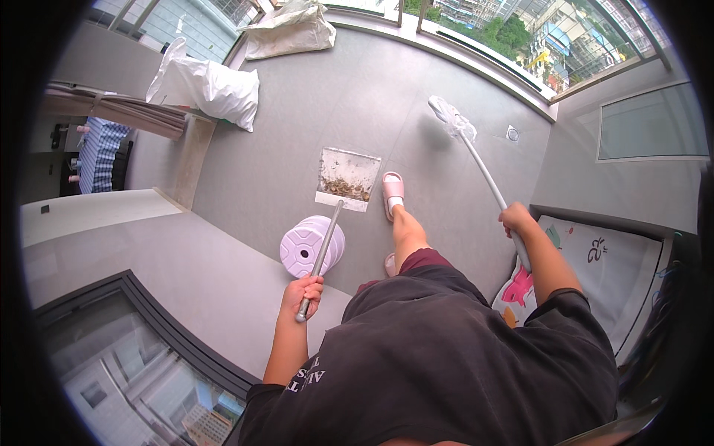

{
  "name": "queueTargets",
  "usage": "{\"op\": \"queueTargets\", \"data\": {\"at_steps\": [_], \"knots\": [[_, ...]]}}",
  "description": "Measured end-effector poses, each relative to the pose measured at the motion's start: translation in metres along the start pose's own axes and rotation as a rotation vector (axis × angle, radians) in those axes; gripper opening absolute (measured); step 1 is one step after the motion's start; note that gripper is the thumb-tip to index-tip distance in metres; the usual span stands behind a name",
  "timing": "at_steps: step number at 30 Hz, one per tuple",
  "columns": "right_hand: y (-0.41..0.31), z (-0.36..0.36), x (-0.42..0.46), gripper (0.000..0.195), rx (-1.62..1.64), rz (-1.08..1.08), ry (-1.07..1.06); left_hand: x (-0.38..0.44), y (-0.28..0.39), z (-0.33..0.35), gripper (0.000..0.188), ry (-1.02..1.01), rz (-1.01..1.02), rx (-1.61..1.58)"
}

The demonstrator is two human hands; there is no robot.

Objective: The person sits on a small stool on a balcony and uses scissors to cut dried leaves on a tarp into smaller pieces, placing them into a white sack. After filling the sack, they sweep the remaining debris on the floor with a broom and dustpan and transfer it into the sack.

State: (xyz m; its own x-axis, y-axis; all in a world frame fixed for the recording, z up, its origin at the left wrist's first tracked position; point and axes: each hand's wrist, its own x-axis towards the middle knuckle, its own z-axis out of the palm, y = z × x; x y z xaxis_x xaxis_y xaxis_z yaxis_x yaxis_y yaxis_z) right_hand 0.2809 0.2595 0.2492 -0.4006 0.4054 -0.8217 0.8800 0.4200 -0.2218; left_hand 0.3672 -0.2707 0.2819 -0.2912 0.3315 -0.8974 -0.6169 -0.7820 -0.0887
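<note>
My left hand grips the upper end of a metal dustpan handle. The white dustpan is out in front, with brown debris gathered along its rear edge by the handle. My right hand is closed around the grey pole of a long-handled tool. Clear plastic wraps the tool's head, so its kind is hard to make out. A shadow on the grey tiles beside the head suggests that it is held above the floor.
A lilac plastic stool stands under the dustpan handle by the left wall. White woven sacks lie farther off, one near the window. A floor drain is at right. A printed cover drapes something beside my right arm.
</note>
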Motion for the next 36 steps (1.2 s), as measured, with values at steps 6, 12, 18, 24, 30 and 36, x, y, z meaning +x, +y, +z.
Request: {"op": "queueTargets", "data": {"at_steps": [6,12,18,24,30,36], "knots": [[-0.126,-0.045,0.130,0.017,0.016,-0.015,0.108,0.013,0.050,0.061,0.012,-0.025,-0.014,-0.270],[-0.256,-0.052,0.221,0.024,0.044,0.072,0.160,0.022,0.131,0.126,0.013,0.025,0.050,-0.234],[-0.243,-0.042,0.250,0.028,-0.225,0.218,0.036,0.043,0.195,0.207,0.023,0.055,-0.011,-0.228],[-0.157,-0.017,0.130,0.024,-0.418,0.292,0.006,0.102,0.275,0.296,0.015,0.122,-0.111,-0.121],[-0.070,0.043,-0.037,0.025,-0.315,0.420,-0.161,0.171,0.351,0.377,0.009,0.116,-0.285,0.157],[-0.097,0.065,-0.055,0.022,0.200,0.577,-0.005,0.190,0.370,0.450,0.014,0.017,-0.382,0.348]]}}
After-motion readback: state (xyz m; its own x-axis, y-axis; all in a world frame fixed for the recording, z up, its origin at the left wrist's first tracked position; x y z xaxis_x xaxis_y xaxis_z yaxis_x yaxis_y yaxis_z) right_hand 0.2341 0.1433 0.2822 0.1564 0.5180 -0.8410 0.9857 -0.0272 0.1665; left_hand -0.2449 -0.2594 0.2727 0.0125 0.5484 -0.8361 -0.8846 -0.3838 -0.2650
